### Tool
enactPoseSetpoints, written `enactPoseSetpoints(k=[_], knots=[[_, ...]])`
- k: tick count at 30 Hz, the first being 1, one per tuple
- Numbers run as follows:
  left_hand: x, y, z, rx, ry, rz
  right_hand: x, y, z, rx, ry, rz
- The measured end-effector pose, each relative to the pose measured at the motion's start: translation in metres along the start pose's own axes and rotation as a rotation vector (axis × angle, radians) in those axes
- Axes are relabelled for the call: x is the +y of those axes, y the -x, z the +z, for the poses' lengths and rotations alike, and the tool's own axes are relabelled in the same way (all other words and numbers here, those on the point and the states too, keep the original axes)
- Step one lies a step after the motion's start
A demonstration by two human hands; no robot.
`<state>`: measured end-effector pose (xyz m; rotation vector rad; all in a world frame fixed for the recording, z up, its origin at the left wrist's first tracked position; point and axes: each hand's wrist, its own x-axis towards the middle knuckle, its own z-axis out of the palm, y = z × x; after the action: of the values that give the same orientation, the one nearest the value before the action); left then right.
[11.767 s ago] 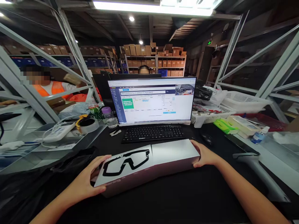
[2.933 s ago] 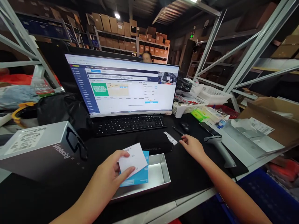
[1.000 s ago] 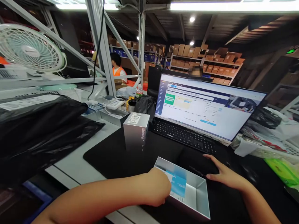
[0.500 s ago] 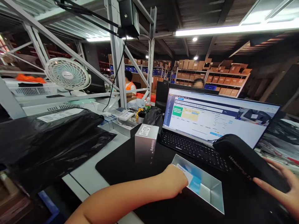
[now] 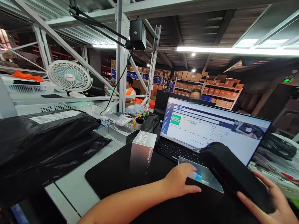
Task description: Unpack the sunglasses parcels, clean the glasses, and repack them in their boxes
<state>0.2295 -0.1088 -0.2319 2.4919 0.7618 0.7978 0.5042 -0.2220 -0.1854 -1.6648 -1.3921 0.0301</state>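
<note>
My left hand is closed over the near left corner of an open silver tray-shaped box on the black desk mat. The thumb lies along its front wall. A blue card shows inside the tray beside my fingers. My right hand holds a long black case from underneath. The case is lifted and tilted over the right side of the tray. A silver box sleeve with a label on top stands upright on the mat, left of the tray.
A lit monitor and black keyboard stand behind the tray. Black plastic bags cover the left of the desk. A white fan sits on a shelf. A person in an orange vest works farther back among shelves of cartons.
The black case in my right hand has moved left and now hangs over the tray. My left hand has shifted from the cards inside to the tray's corner.
</note>
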Motion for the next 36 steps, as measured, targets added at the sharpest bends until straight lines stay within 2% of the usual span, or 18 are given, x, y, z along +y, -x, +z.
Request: enactPoseSetpoints(k=[2, 3, 5, 7, 9, 11, 15, 17, 19, 21, 24, 26, 28, 30, 32, 34, 36], knots=[[0.015, 0.000, 0.000, 0.135, 0.298, 0.005, -0.029, 0.001, 0.020, 0.048, 0.007, 0.006], [0.024, -0.003, -0.002, 0.212, 0.536, 0.017, -0.044, 0.003, 0.031, 0.104, 0.015, -0.070], [0.043, -0.012, -0.008, 0.388, 1.120, -0.020, -0.071, 0.010, 0.054, 0.195, 0.017, -0.317], [0.059, -0.020, -0.020, 0.630, 1.524, -0.287, -0.089, 0.019, 0.071, 0.278, 0.004, -0.507], [0.066, -0.024, -0.034, 0.704, 1.632, -0.484, -0.096, 0.027, 0.080, 0.171, -0.050, -0.569], [0.065, -0.026, -0.047, 0.685, 1.659, -0.569, -0.094, 0.029, 0.081, -0.035, -0.211, -0.493], [0.060, -0.025, -0.063, 0.732, 1.725, -0.608, -0.078, 0.019, 0.076, -0.370, -0.600, -0.118], [0.062, -0.023, -0.065, 0.721, 1.749, -0.651, -0.073, 0.013, 0.078, -0.597, -0.710, 0.001], [0.065, -0.021, -0.065, 0.664, 1.742, -0.721, -0.072, 0.012, 0.085, -0.739, -0.728, 0.078], [0.067, -0.021, -0.065, 0.621, 1.715, -0.785, -0.071, 0.013, 0.092, -0.744, -0.643, 0.112], [0.067, -0.022, -0.065, 0.621, 1.667, -0.812, -0.071, 0.015, 0.093, -0.773, -0.478, 0.056], [0.065, -0.025, -0.067, 0.641, 1.640, -0.815, -0.071, 0.012, 0.081, -0.839, -0.366, 0.008], [0.061, -0.026, -0.070, 0.674, 1.584, -0.823, -0.071, 0.007, 0.063, -0.844, -0.212, -0.053], [0.057, -0.025, -0.073, 0.679, 1.456, -0.838, -0.070, -0.001, 0.042, -0.735, -0.089, -0.114], [0.055, -0.020, -0.077, 0.612, 1.261, -0.813, -0.069, -0.008, 0.025, -0.545, -0.106, -0.125], [0.054, -0.013, -0.080, 0.447, 1.045, -0.681, -0.069, -0.012, 0.015, -0.372, -0.282, -0.090], [0.054, -0.005, -0.080, 0.216, 0.792, -0.452, -0.070, -0.015, 0.011, -0.314, -0.529, -0.103]])
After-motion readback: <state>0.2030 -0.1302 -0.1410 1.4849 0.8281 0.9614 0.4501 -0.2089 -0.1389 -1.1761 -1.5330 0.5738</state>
